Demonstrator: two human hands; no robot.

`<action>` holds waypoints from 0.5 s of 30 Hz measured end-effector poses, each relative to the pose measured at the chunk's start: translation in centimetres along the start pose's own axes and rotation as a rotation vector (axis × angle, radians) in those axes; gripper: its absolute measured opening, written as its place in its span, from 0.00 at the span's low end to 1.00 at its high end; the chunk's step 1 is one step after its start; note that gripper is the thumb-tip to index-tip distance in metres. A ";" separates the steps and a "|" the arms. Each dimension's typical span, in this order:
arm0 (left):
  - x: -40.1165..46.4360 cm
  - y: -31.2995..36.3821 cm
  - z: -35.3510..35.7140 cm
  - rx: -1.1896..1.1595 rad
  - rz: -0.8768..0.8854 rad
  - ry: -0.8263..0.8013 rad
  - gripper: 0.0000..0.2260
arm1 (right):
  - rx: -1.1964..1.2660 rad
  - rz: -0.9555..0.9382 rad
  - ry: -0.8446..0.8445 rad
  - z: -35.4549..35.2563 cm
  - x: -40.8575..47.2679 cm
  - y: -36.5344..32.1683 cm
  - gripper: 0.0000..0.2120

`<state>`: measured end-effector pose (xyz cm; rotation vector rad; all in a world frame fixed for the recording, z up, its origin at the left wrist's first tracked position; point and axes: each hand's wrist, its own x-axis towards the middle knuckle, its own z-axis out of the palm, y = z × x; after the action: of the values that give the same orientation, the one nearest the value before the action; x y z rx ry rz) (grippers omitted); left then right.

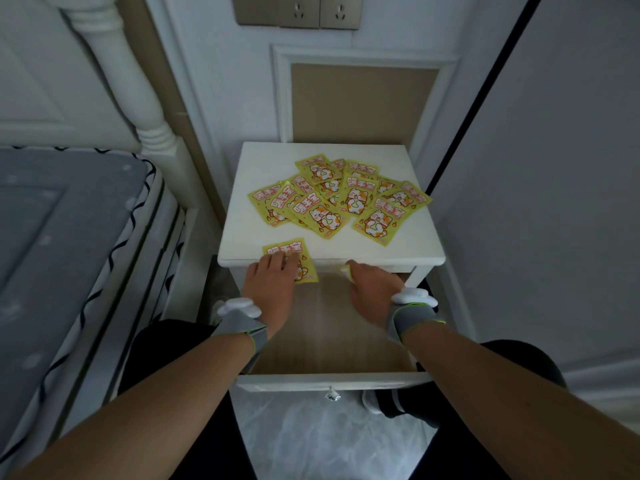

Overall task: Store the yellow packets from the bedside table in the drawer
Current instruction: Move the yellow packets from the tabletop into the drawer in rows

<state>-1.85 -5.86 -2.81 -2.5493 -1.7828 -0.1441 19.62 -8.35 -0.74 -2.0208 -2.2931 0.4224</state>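
Observation:
Several yellow packets [341, 197] with a cartoon cat lie scattered and overlapping on the white bedside table [408, 247]. Below its front edge the drawer [332, 344] stands pulled out, its wooden bottom bare. My left hand [272, 284] holds one yellow packet [291, 252] at the table's front left edge, half over the drawer. My right hand [372, 291] is over the drawer's back right part; a small yellow corner [347, 273] shows at its fingertips, the rest hidden under the hand.
A bed with a grey mattress [59, 244] and a white bedpost [138, 98] is close on the left. A white wall [554, 202] hems in the right side. The drawer knob [332, 396] sticks out toward my knees. Wall sockets [298, 10] are above.

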 end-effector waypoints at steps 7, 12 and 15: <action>-2.6 0.8 -0.2 -0.015 0.076 0.049 0.21 | 0.078 0.065 -0.091 1.2 -1.7 -0.1 0.18; -5.2 1.2 0.9 -0.033 0.103 -0.007 0.19 | -0.064 -0.010 -0.175 2.8 -1.5 -0.4 0.13; -5.5 1.0 2.1 -0.034 0.055 -0.054 0.17 | -0.199 -0.024 -0.230 3.4 -0.9 -0.8 0.15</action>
<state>-2.60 -11.18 -5.38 -2.6480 -1.7403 -0.1066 18.25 -9.87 -3.74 -2.1310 -2.5869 0.4652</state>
